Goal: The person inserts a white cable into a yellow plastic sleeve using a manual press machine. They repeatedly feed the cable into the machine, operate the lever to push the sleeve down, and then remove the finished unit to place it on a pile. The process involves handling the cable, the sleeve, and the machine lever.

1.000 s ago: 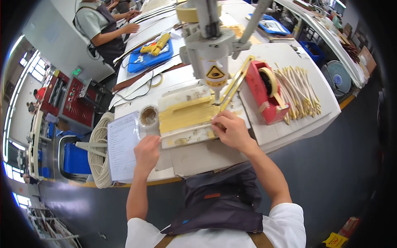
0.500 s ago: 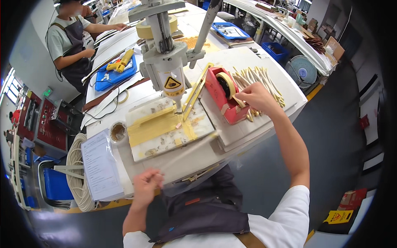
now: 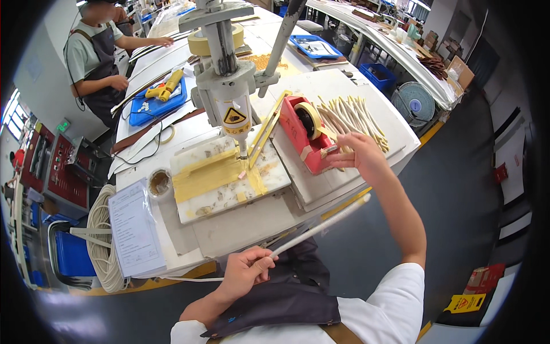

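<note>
My left hand (image 3: 247, 272) is closed around a white cord (image 3: 321, 230), whose thick end slants up to the right past the table's front edge. A thinner length of it trails left from under the hand. My right hand (image 3: 366, 156) is at the front end of a red tape dispenser (image 3: 305, 137), fingers stretched and apart. Its upper fingertips are close to the loose end of the yellowish tape roll (image 3: 310, 117); whether they touch the tape is unclear. Left of the dispenser, a press (image 3: 234, 103) stands over a white block (image 3: 269, 172) covered partly with yellow tape.
Several cut cord pieces (image 3: 358, 117) lie behind the dispenser. At the left are a coil of cord (image 3: 102, 235), a printed sheet (image 3: 134, 229) and a round cup (image 3: 160, 182). A yellow glue gun (image 3: 166, 86) rests on a blue tray. Another person (image 3: 97, 60) works at far left.
My left hand has moved right and lower, and the cord in it now points up to the right. My right hand has shifted slightly down from the tape, its fingers spreading.
</note>
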### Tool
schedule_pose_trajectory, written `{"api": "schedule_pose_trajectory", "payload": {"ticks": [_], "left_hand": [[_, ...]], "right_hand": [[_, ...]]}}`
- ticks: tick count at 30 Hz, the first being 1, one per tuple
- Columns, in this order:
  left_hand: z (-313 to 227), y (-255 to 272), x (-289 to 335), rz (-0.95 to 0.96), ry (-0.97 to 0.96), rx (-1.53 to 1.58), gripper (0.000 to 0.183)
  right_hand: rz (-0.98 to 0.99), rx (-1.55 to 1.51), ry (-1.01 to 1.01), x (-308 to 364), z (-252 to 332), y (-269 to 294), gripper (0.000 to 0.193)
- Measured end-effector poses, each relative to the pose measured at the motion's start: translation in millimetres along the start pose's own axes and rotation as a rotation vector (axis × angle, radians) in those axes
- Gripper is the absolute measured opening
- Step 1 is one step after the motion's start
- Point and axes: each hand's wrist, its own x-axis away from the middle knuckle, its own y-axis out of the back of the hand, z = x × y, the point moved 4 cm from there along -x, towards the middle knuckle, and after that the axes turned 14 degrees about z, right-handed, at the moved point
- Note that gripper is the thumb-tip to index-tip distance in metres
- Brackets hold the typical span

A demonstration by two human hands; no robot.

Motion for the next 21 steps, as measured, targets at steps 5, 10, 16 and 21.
{"api": "schedule_pose_trajectory", "payload": {"ticks": [5,10,16,21], "left_hand": [[-19,12,-5,-0.138,-0.087,0.061,0.02],[-31,17,-14,-0.151,-0.144,0.127,0.023],[-36,24,-16,-0.179,-0.144,0.213,0.024],[-36,26,-16,-0.147,-0.175,0.238,0.026]], "right_hand": [[-0.114,0.203,0.21,10,-42,9,0.028],[-0.225,0.491,0.35,11,-58,13,0.028],[-0.136,0.564,0.322,9,-47,20,0.013],[-0.097,0.59,0.301,7,-41,32,0.013]]}}
